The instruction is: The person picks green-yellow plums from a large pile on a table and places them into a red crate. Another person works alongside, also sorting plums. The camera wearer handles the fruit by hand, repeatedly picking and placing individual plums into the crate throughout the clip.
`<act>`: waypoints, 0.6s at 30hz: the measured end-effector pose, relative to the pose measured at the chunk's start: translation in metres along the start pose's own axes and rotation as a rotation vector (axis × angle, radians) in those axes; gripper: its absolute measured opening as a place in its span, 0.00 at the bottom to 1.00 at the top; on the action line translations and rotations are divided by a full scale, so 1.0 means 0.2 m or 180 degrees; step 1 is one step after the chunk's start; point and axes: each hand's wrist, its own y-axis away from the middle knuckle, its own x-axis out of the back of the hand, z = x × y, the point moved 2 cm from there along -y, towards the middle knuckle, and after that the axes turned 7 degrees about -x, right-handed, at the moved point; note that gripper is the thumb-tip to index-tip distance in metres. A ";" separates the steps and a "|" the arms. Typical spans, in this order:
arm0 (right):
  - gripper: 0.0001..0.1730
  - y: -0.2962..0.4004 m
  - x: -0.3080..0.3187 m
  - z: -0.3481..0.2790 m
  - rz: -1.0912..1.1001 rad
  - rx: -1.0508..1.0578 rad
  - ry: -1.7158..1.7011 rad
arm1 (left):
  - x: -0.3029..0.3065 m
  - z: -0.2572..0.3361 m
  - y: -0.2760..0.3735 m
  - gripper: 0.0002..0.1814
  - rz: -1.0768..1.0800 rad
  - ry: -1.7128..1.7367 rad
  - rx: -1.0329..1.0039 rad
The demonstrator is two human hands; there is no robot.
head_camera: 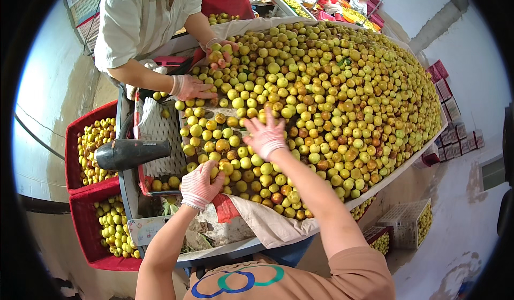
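A broad heap of yellow-green and brown-blotched jujubes (341, 99) covers the cloth-lined sorting table. My left hand (200, 185), in a thin striped glove, is curled at the heap's near edge. Between its thumb and fingers shows a single jujube (214, 173). Further in, my right hand (267, 135), gloved alike, lies palm down with its fingers spread over the fruit and grips none. Left of the loose fruit is a chute lined with white foam netting (160, 139). A black hair dryer (132, 154) lies over its outer edge.
Across the table, a co-worker's gloved hands (192, 88) handle jujubes. Two red crates (76, 219) of fruit stand against the table's left end. A beige cloth (269, 223) drapes over the near rim. A white plastic crate (403, 219) sits on the floor at right.
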 end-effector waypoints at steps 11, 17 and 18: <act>0.27 0.22 -0.07 -0.29 0.0920 0.1190 -0.0783 | 0.01 0.01 0.01 0.20 0.0060 0.0075 -0.0144; 0.32 0.15 -0.14 0.30 0.0783 -0.0225 -0.0582 | -0.01 -0.02 0.02 0.21 -0.0009 -0.0021 -0.0010; 0.32 0.13 -0.15 0.29 0.0724 -0.0235 -0.0343 | -0.01 -0.02 0.02 0.21 0.0071 -0.0051 -0.0094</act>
